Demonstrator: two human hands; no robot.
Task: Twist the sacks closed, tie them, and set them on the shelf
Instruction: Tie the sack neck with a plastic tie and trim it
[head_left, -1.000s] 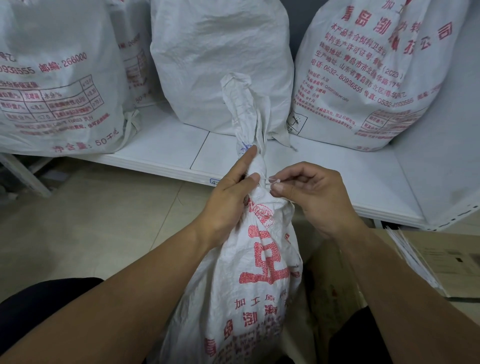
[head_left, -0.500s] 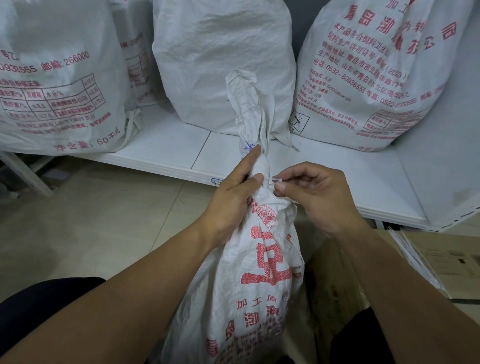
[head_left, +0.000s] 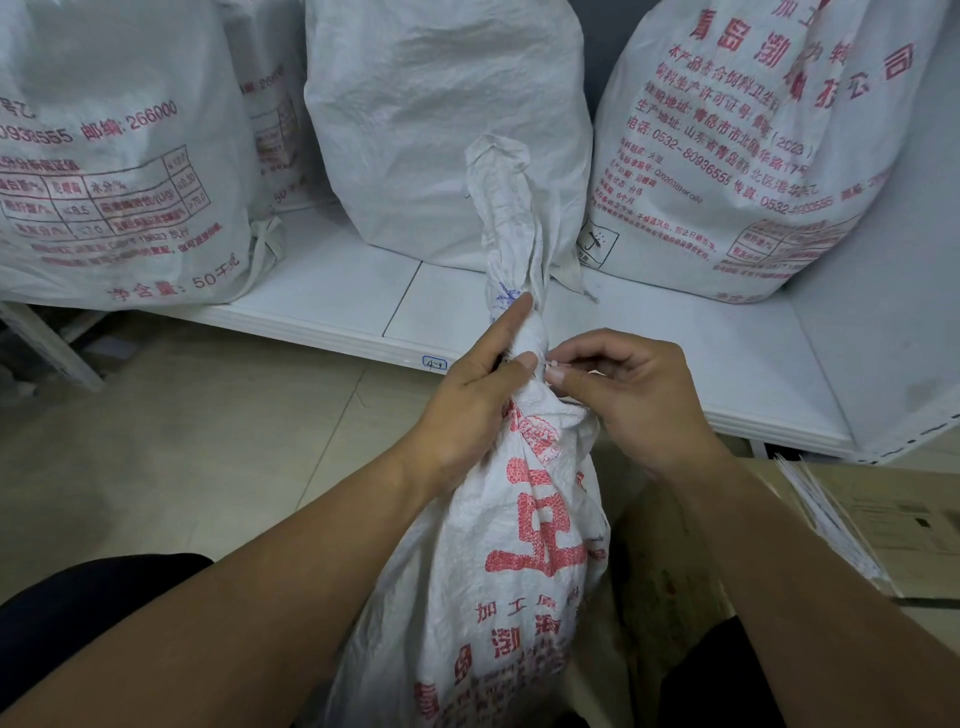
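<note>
A white woven sack (head_left: 519, 561) with red print stands upright between my knees, its top twisted into a neck (head_left: 511, 228) that rises in front of the shelf. My left hand (head_left: 478, 395) grips the twisted neck, forefinger stretched up along it and thumb pressed on the fabric. My right hand (head_left: 623, 395) pinches a thin white tie (head_left: 555, 371) at the neck, right beside my left thumb. How far the tie runs round the neck is hidden.
A low white shelf (head_left: 332, 301) runs across the view and carries three filled printed sacks: left (head_left: 114, 156), middle (head_left: 441, 124), right (head_left: 753, 145). A cardboard box (head_left: 893, 519) with several white strips on it sits at the right. Beige tiled floor lies at the left.
My right hand has crept slightly left, closer to my left thumb, still pinching the tie. The sack and my left hand's grip are unchanged.
</note>
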